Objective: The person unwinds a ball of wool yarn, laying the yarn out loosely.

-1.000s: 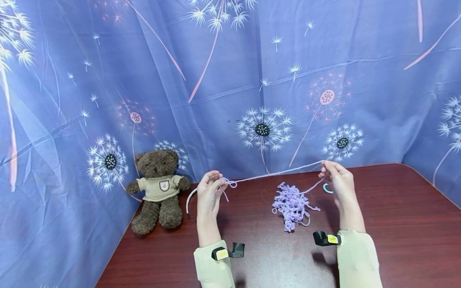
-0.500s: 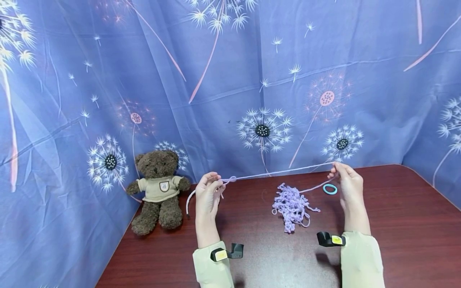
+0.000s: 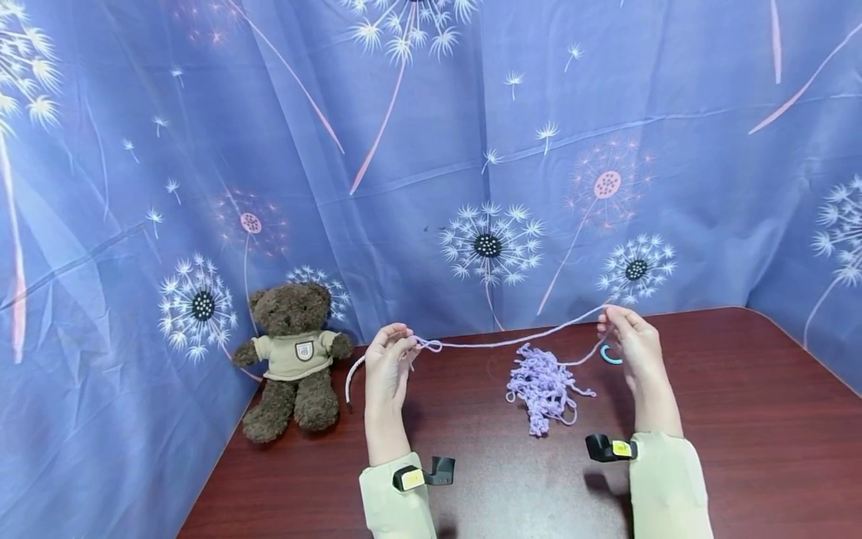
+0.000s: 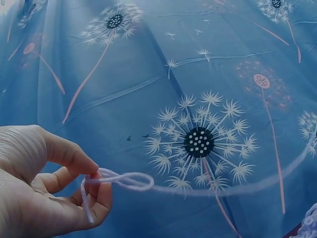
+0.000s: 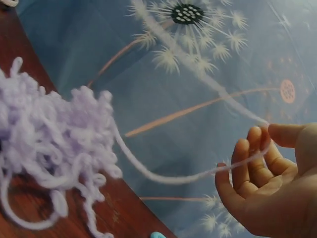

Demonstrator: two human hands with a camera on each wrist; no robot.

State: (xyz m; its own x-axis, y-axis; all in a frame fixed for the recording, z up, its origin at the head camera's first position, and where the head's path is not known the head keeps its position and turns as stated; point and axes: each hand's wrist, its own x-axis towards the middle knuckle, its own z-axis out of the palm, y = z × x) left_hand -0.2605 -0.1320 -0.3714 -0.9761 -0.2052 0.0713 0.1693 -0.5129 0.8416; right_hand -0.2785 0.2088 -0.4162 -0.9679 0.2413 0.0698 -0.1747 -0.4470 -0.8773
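Lilac yarn [image 3: 498, 344] runs between the two hands and sags a little in the middle. My left hand [image 3: 389, 359] pinches it between thumb and fingers; beside the fingertips sits a small loop [image 4: 136, 181], and a short tail hangs below. At the other end, my right hand [image 3: 633, 344] pinches the strand between thumb and index finger, its other fingers [image 5: 241, 161] loosely curled. From there the yarn droops back to a tangled lilac heap [image 3: 542, 385] on the table, lying between the hands and below the strand.
A brown teddy bear [image 3: 296, 359] in a beige sweater sits at the table's left. A white cord-like piece [image 3: 352, 378] with a dark tip lies behind the left hand. A turquoise ring [image 3: 610, 355] is partly hidden by the right hand. A patterned blue curtain [image 3: 404, 224] backs the reddish-brown table [image 3: 485, 464].
My right hand moved outward, then back toward the left, covering part of the turquoise ring again. The strand went from taut to sagging. My left hand barely moved.
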